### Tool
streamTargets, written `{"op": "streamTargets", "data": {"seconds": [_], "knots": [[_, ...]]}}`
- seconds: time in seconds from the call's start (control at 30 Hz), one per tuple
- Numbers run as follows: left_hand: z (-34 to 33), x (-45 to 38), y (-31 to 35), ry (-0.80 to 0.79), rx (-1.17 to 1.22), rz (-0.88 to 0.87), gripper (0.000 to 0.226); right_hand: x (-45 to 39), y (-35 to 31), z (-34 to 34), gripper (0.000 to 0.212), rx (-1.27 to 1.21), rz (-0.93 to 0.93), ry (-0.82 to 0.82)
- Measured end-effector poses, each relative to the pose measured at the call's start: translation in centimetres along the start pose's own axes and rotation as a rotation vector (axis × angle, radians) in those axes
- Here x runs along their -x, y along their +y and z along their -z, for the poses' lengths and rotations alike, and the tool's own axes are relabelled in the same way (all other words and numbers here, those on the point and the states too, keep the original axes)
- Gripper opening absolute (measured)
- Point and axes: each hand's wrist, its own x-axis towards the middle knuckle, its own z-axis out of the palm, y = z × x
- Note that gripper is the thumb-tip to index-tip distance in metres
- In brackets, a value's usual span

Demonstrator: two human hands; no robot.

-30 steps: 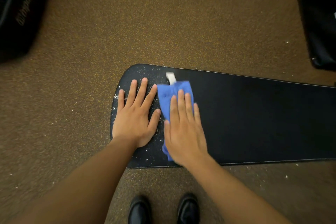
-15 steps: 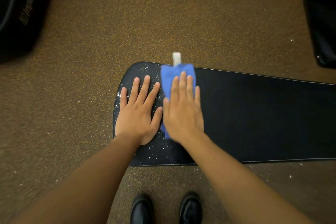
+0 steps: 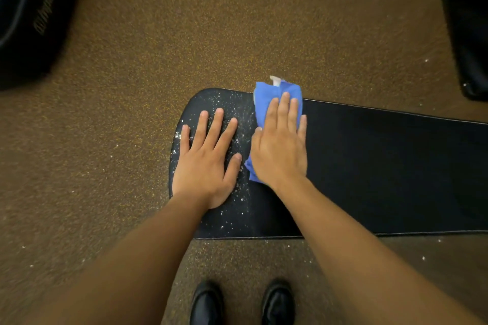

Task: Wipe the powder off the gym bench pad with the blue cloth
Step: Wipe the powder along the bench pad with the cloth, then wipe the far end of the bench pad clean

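Note:
The black gym bench pad (image 3: 383,166) runs from the middle of the view out to the right edge. White powder (image 3: 235,111) speckles its rounded left end. My left hand (image 3: 206,163) lies flat on that powdered end, fingers spread, holding nothing. My right hand (image 3: 280,145) presses flat on the blue cloth (image 3: 266,95), which reaches over the pad's far edge. The cloth shows beyond my fingertips and below my thumb. A small white tag (image 3: 276,80) sticks out at its far end. The pad to the right of the cloth looks free of powder.
Brown speckled floor (image 3: 184,34) surrounds the pad, with scattered white specks on it. A black padded item (image 3: 29,16) with lettering lies at the top left, another black object (image 3: 467,26) at the top right. My two black shoes (image 3: 243,303) stand at the near edge.
My right hand has pushed the blue cloth away from me across the pad to its far edge. My left hand has stayed flat on the powdered end.

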Motion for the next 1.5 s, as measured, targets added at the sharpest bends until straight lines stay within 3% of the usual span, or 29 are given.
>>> {"op": "streamTargets", "data": {"seconds": [0.17,0.3,0.43,0.6,0.8,0.9,1.0,1.07,1.27,1.5], "knots": [[0.2,0.0,-0.1,-0.005,0.023,-0.013,0.065,9.2,1.5,-0.6,0.063,0.02,0.283,-0.064],[0.2,0.0,-0.2,-0.005,0.01,-0.009,0.065,8.5,4.8,-0.4,0.065,0.041,0.159,-0.041],[0.0,0.0,-0.1,0.016,0.023,-0.012,0.065,3.1,2.2,0.1,0.067,0.002,-0.045,-0.018],[0.1,0.6,-0.1,0.199,0.239,0.012,0.067,3.2,-3.0,-0.5,0.071,-0.045,0.041,-0.01],[0.7,1.3,-0.2,0.338,0.441,-0.004,0.068,4.4,-2.4,1.5,0.081,-0.462,0.174,-0.173],[1.3,1.2,0.2,0.309,0.346,-0.083,0.067,5.0,0.3,3.3,0.082,-0.614,0.178,-0.083],[1.8,0.7,2.7,0.228,0.211,-0.099,0.066,4.9,4.4,3.9,0.066,-0.501,0.116,0.156],[1.6,0.2,5.0,0.172,0.144,-0.077,0.067,4.5,7.0,3.6,0.06,-0.378,0.132,0.212],[-1.0,0.2,7.9,0.061,0.024,0.065,0.069,3.4,9.9,2.1,0.068,-0.148,0.096,0.105],[-1.6,-0.5,7.6,0.008,-0.015,0.061,0.066,3.5,10.4,0.7,0.071,-0.04,0.069,0.07]]}}
